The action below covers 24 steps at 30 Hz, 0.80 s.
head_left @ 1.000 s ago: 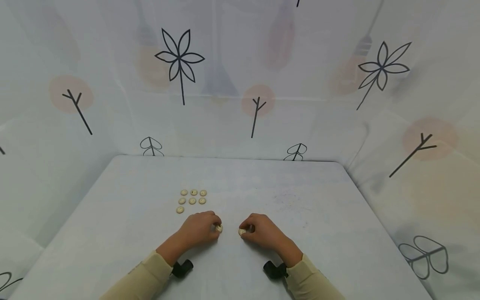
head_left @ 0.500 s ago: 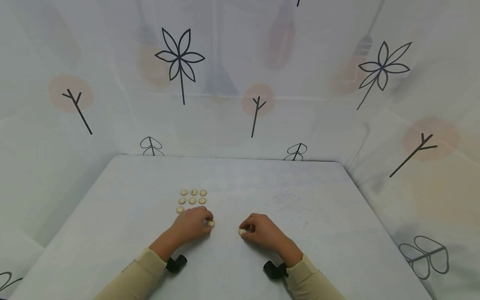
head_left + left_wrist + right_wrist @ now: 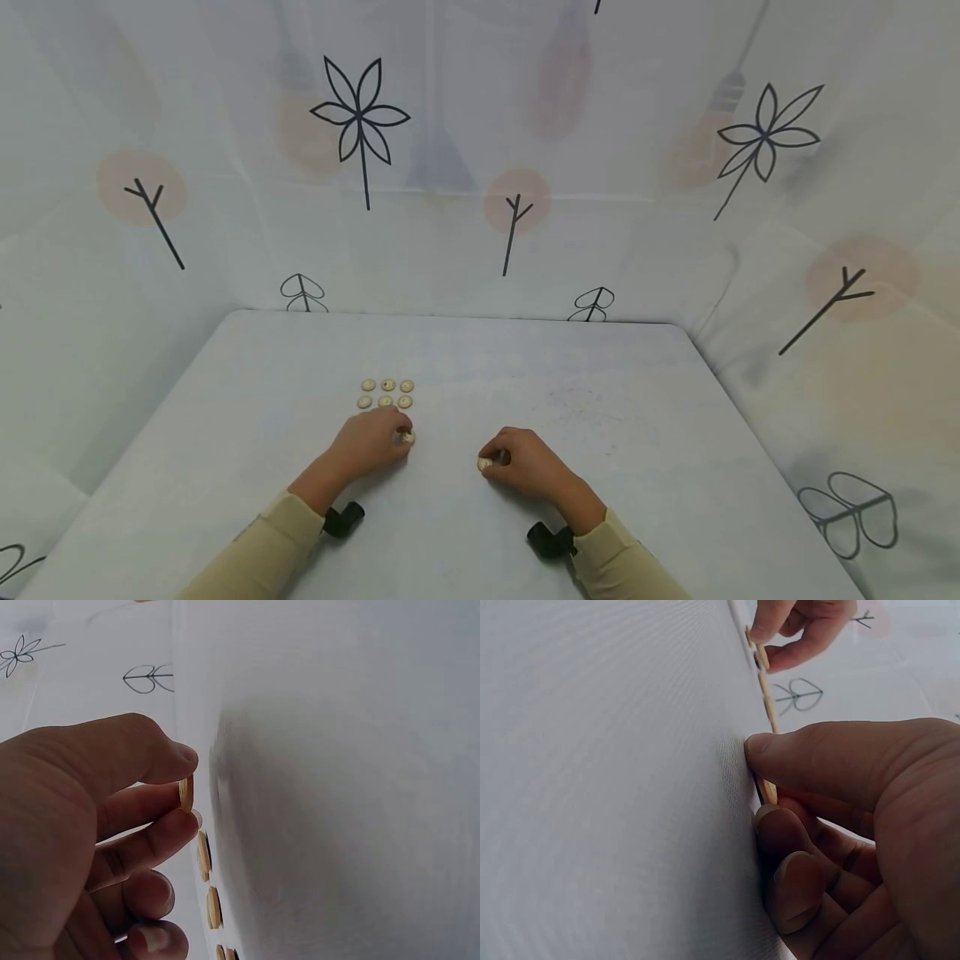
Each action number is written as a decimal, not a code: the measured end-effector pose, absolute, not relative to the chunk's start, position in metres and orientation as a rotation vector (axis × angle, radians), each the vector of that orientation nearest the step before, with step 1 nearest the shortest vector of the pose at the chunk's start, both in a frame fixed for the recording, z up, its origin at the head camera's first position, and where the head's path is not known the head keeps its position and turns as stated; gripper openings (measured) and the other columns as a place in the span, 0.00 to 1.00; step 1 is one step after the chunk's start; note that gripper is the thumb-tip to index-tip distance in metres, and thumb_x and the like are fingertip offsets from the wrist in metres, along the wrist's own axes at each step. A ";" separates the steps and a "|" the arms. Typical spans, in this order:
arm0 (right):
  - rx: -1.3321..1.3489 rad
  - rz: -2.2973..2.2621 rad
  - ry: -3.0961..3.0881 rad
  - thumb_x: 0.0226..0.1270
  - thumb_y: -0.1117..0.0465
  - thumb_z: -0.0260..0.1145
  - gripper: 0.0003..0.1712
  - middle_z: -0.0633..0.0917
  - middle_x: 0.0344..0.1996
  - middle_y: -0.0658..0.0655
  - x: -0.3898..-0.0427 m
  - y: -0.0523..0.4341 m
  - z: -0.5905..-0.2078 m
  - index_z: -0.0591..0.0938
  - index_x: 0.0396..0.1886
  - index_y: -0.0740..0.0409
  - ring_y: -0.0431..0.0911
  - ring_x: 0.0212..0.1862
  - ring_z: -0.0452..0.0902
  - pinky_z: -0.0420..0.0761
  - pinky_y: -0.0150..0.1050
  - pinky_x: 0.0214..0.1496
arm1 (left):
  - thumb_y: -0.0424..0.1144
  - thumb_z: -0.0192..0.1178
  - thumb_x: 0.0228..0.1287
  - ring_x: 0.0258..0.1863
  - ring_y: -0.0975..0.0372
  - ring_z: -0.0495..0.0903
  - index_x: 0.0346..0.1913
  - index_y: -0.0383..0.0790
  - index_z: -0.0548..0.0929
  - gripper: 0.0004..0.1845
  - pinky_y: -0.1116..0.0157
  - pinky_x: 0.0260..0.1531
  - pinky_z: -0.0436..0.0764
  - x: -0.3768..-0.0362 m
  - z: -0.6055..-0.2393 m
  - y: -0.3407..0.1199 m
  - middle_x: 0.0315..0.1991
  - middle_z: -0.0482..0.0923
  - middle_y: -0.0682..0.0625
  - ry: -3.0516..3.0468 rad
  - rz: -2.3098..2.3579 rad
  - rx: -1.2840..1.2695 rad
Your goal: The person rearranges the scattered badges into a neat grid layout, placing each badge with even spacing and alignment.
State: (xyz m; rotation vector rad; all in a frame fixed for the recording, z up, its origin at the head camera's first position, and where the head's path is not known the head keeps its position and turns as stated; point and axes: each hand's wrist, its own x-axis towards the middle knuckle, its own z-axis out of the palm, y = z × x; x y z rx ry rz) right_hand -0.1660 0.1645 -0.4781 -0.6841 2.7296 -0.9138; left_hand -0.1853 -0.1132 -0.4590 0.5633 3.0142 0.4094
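My left hand (image 3: 366,443) pinches a small round pale wooden disc (image 3: 407,437) between thumb and fingertip. In the left wrist view that wooden disc (image 3: 186,793) stands edge-on, a little off the table. To the right, my right hand (image 3: 528,467) pinches a second wooden disc (image 3: 485,463), thumb on one side and fingers on the other. The right wrist view has this second disc (image 3: 768,792) low at the table surface. Behind my left hand lie two rows of three similar discs (image 3: 386,402), faces up, with marks too small to read.
The white table (image 3: 600,400) has rounded far corners. A pale cloth (image 3: 450,250) with drawn flowers and twigs hangs behind it and along both sides. Black wrist cameras (image 3: 344,519) are strapped below the sleeves.
My left hand has moved left and farther away with its disc, toward the rows. It now covers the lone disc in front of them. My right hand has stayed put.
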 end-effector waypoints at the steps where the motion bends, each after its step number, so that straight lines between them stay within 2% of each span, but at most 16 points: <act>1: -0.688 -0.918 2.728 0.62 0.56 0.68 0.11 0.83 0.37 0.43 -0.166 0.165 -0.478 0.87 0.44 0.49 0.35 0.35 0.73 0.74 0.31 0.37 | 0.43 0.66 0.57 0.38 0.62 0.82 0.41 0.48 0.86 0.09 0.59 0.38 0.79 -0.186 -0.459 -0.114 0.38 0.83 0.57 3.012 0.407 0.552; 10: -0.705 -0.945 2.714 0.62 0.56 0.69 0.12 0.83 0.38 0.43 -0.165 0.166 -0.478 0.87 0.45 0.50 0.34 0.35 0.73 0.75 0.31 0.37 | 0.44 0.65 0.58 0.40 0.60 0.82 0.41 0.46 0.86 0.10 0.56 0.42 0.80 -0.188 -0.460 -0.122 0.38 0.84 0.55 3.027 0.418 0.490; 24: -0.705 -0.941 2.712 0.62 0.56 0.69 0.12 0.83 0.38 0.43 -0.165 0.166 -0.477 0.87 0.45 0.51 0.34 0.36 0.73 0.75 0.31 0.37 | 0.43 0.66 0.57 0.38 0.59 0.81 0.41 0.46 0.86 0.10 0.56 0.39 0.80 -0.197 -0.455 -0.132 0.38 0.83 0.54 3.015 0.366 0.404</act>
